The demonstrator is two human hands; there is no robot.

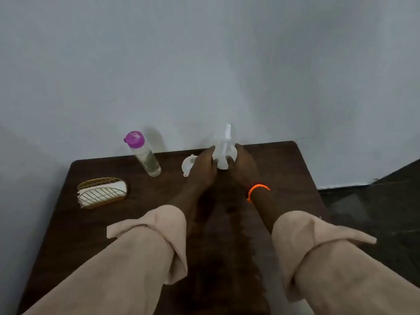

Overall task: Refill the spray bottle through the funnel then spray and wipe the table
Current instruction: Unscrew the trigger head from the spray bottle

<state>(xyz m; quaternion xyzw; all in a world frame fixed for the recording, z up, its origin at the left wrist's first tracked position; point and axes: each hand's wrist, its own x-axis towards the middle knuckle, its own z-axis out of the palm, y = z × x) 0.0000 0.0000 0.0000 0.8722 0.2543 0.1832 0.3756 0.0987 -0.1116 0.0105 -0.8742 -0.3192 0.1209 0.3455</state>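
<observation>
Head view: hands [223,165] around spray bottle [223,153].

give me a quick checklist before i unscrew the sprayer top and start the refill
1. Spray bottle upright on the table: ok.
2. Both hands on it: left hand and right hand hold its sides: ok.
3. Funnel within reach: ok, it lies on the table just left of the left hand.
4. Refill bottle ready: not ok, its purple cap is on.
5. Wipes to hand: ok, white napkins sit in the wire holder at left.
6. Sprayer top loosened: cannot tell, the picture is too blurred there.
</observation>
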